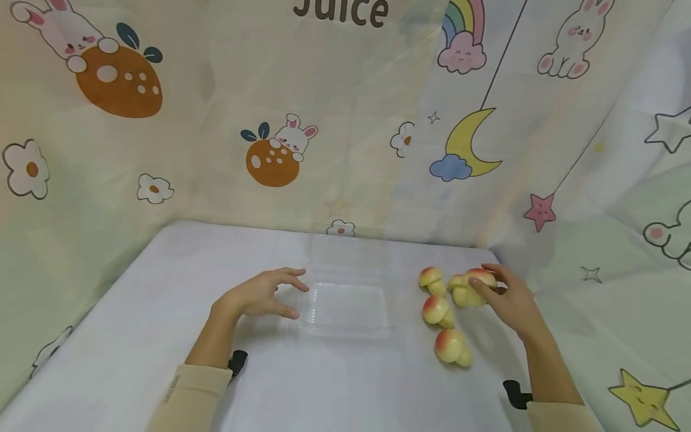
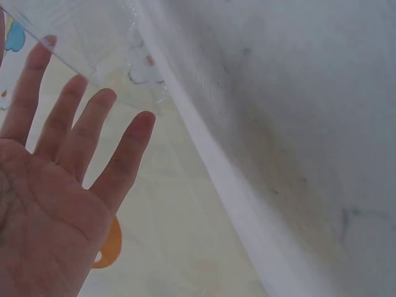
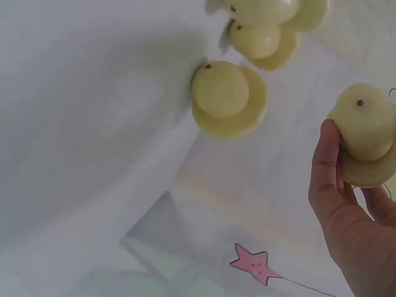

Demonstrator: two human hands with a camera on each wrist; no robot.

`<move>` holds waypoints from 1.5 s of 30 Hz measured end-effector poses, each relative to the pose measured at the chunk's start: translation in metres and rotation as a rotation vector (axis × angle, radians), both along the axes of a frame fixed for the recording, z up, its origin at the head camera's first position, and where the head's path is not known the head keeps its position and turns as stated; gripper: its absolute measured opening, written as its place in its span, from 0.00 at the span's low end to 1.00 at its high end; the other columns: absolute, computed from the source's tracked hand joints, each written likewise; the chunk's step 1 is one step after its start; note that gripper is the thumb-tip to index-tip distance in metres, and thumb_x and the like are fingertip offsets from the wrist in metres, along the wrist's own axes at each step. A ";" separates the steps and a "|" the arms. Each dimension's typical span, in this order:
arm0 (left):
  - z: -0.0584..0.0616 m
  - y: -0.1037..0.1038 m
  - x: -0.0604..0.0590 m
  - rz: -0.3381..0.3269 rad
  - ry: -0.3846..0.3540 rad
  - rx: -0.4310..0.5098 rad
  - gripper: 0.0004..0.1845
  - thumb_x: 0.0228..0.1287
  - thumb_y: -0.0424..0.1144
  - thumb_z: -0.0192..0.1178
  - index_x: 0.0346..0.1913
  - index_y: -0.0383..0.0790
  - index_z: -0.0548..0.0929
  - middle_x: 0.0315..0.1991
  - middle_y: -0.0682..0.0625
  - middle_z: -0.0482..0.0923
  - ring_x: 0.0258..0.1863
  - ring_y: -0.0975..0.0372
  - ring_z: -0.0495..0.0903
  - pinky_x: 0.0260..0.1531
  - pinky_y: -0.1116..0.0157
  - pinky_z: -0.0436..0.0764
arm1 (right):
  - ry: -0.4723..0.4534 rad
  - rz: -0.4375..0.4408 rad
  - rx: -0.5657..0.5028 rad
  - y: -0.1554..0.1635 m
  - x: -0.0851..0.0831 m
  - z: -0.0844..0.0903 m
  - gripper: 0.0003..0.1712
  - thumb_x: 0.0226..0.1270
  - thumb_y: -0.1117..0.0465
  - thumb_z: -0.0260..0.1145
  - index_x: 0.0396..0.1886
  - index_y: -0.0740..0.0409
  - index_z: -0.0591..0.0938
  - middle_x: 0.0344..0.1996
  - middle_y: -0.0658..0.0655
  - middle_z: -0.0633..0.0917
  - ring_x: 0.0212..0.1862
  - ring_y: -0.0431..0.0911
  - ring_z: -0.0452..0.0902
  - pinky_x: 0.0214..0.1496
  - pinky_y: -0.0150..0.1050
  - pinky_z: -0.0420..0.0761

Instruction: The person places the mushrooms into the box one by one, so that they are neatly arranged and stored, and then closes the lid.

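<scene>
- Table (image 1: 135, 336): white cloth over it, cartoon-print curtains hung behind and to both sides; everything else sits on this surface.
- Clear plastic box (image 1: 345, 309): lies flat at mid-table, lid hinged open toward the far edge, long axis running left to right. Nothing inside either half that I can see.
- Left hand (image 1: 259, 295): rests just left of the box, fingers spread and straight, tips at or almost at the near-left rim; holding nothing. Left wrist view shows the flat palm (image 2: 43, 204) with the box edge (image 2: 74, 55) beyond the fingertips; contact cannot be told for certain.
- Right hand (image 1: 510, 300): right of the box, thumb and fingers curled around one toy mushroom (image 1: 477, 282), red cap up and leaning left. Right wrist view shows the thumb (image 3: 325, 167) against its pale stem (image 3: 366, 127). Whether it is lifted off the cloth cannot be told.
- Key relation: the box lies to the left of the held mushroom, with the loose mushrooms between them; the right hand is the nearer hand to all the mushrooms, the left hand the nearer to the box.
- Loose mushrooms: one farthest back (image 1: 432, 280), one in the middle (image 1: 437, 311), one nearest the person (image 1: 452, 348), all tipped on their sides, near one another, none in the box. A further one (image 1: 457, 289) sits touching the held mushroom.
</scene>
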State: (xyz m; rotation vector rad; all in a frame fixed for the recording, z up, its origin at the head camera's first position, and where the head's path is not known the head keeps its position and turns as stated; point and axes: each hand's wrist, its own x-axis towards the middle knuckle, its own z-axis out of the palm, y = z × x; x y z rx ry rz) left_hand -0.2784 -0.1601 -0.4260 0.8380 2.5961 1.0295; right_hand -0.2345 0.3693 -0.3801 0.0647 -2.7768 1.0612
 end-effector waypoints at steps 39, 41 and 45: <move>0.003 0.000 0.000 -0.015 -0.050 0.038 0.31 0.56 0.53 0.77 0.63 0.50 0.83 0.80 0.50 0.60 0.80 0.47 0.57 0.72 0.40 0.66 | 0.022 0.306 -0.378 -0.096 -0.026 0.006 0.34 0.68 0.57 0.74 0.73 0.48 0.75 0.63 0.56 0.78 0.38 0.47 0.82 0.37 0.33 0.85; 0.003 0.000 0.000 -0.016 -0.054 0.041 0.31 0.56 0.53 0.77 0.63 0.50 0.83 0.80 0.50 0.60 0.80 0.47 0.57 0.72 0.39 0.66 | 0.007 0.310 -0.393 -0.102 -0.028 0.004 0.35 0.68 0.56 0.75 0.72 0.47 0.75 0.62 0.55 0.78 0.37 0.46 0.81 0.35 0.32 0.82; 0.001 0.000 0.000 -0.019 -0.059 0.057 0.31 0.56 0.52 0.77 0.63 0.48 0.83 0.80 0.50 0.60 0.80 0.47 0.55 0.72 0.39 0.66 | -0.013 0.334 -0.413 -0.118 -0.032 0.002 0.35 0.66 0.55 0.76 0.71 0.46 0.75 0.63 0.53 0.77 0.41 0.49 0.82 0.42 0.32 0.82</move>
